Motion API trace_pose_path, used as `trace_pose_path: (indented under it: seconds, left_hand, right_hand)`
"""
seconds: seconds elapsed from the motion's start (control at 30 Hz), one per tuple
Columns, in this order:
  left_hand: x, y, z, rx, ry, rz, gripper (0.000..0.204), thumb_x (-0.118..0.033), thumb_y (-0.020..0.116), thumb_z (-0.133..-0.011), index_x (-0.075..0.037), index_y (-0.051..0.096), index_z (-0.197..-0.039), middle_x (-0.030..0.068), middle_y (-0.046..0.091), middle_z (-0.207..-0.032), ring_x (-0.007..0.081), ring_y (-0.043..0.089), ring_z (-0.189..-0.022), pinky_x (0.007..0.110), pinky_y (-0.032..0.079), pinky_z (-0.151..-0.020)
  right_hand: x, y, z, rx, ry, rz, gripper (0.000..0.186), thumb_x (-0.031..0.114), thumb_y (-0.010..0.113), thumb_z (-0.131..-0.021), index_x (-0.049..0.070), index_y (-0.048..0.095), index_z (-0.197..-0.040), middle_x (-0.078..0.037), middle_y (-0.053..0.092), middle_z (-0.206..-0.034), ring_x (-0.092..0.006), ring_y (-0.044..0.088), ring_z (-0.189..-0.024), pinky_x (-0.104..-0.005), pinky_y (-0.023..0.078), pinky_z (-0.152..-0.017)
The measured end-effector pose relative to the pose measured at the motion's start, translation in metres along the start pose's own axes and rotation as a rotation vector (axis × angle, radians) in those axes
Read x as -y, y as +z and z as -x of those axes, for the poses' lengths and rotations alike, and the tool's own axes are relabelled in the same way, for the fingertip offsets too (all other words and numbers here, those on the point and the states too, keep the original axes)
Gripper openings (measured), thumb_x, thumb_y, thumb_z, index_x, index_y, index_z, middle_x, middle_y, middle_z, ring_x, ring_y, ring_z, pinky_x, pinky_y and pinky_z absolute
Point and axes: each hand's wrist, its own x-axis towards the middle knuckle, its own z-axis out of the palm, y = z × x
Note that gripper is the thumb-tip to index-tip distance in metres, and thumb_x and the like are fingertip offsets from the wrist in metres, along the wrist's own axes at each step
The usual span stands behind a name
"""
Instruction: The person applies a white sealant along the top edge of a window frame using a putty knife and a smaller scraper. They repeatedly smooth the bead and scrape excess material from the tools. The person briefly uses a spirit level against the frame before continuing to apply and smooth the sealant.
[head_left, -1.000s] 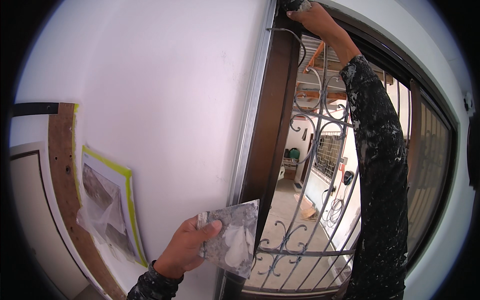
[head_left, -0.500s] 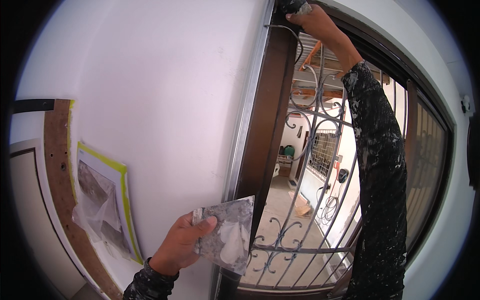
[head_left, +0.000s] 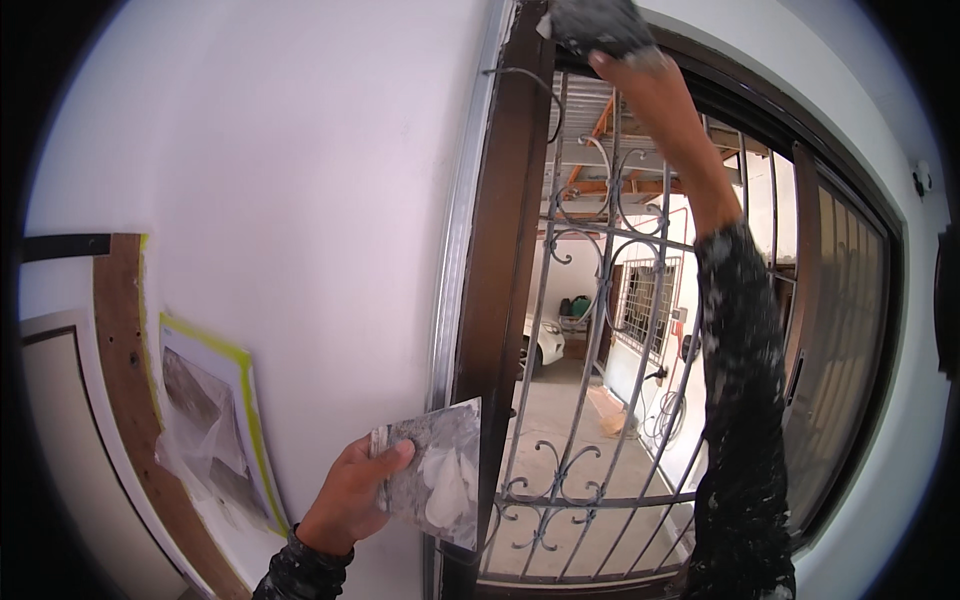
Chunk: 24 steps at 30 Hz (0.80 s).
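Note:
My left hand [head_left: 350, 490] grips a flat square metal plate [head_left: 425, 490] by its left edge, thumb on top. The plate is smeared with grey, and a lump of white putty [head_left: 450, 485] lies on it. It is held in front of the white wall and the lower brown door frame. High up, my right arm reaches to the top of the frame. The right hand [head_left: 625, 70] is blurred, its fingers mostly hidden by a dark, putty-smeared, cloth-like thing [head_left: 598, 25] that it seems to hold against the frame.
A silver metal strip [head_left: 455, 250] runs up the wall beside the brown door frame [head_left: 495, 240]. A thin cable [head_left: 530, 75] sticks out near its top. Beyond the scrolled metal gate [head_left: 570, 490] stands a white car [head_left: 545, 342]. At left, a plastic-covered panel with yellow-green edging [head_left: 250, 400] leans against the wall.
The view has shifted, so the frame and gate sit further left and the car shows. My right hand has moved, with more of the dark thing visible. My left hand still holds the plate.

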Motion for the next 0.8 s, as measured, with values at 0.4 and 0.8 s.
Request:
trace_pose_path:
  seconds: [0.4, 0.8]
  left_hand:
    - [0.005, 0.021, 0.012, -0.214, 0.082, -0.164, 0.043, -0.02, 0.058, -0.1, 0.004, 0.048, -0.134, 0.0155, 0.064, -0.122, 0.0256, 0.067, -0.108, 0.043, 0.057, -0.093]
    - [0.038, 0.063, 0.026, -0.304, 0.108, 0.084, 0.041, -0.018, 0.056, -0.099, 0.002, 0.051, -0.134, 0.0181, 0.064, -0.125, 0.031, 0.065, -0.114, 0.047, 0.052, -0.102]
  right_hand:
    - [0.079, -0.009, 0.321, 0.08, 0.638, -0.734, 0.035, 0.014, 0.069, -0.092, 0.003, 0.066, -0.126, -0.015, 0.071, -0.119, -0.0223, 0.068, -0.11, -0.034, 0.055, -0.094]
    - [0.081, 0.009, 0.356, 0.39, -0.223, -0.499, 0.048, 0.018, 0.056, -0.091, 0.019, 0.058, -0.139, -0.001, 0.052, -0.148, -0.026, 0.06, -0.122, -0.0369, 0.053, -0.099]
